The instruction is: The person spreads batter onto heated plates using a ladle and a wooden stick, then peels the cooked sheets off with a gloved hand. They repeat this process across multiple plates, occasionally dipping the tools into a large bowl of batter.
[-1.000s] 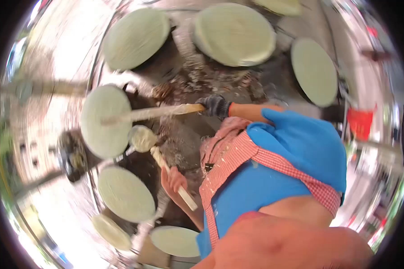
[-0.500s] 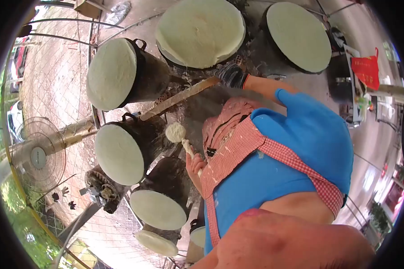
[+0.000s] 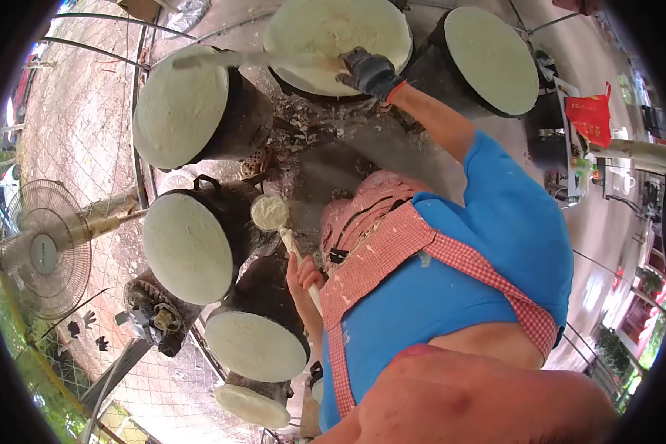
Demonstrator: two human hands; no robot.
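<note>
My right hand (image 3: pixel 368 72), in a dark glove, grips the end of a long pale wooden stick (image 3: pixel 259 58). The stick lies level, reaching left over the pale top of the upper-left pot (image 3: pixel 179 111); the hand itself is over the far middle pot (image 3: pixel 333 29). My left hand (image 3: pixel 303 275), bare, holds the handle of a ladle (image 3: pixel 271 213) close to my red checked apron (image 3: pixel 377 255). The ladle's bowl is coated with white batter and hangs between the pots, beside the left pot (image 3: pixel 189 248).
Several black pots with round pale-covered tops ring me, one at the far right (image 3: pixel 492 59) and others low down (image 3: pixel 255 346). A standing fan (image 3: pixel 43 250) is at the left by a wire fence. A red bag (image 3: pixel 589 118) hangs at the right. Dried batter litters the ground.
My right hand has risen and reached farther out, swinging the stick from a slant between the pots to level over the upper-left pot. The ladle has shifted slightly left.
</note>
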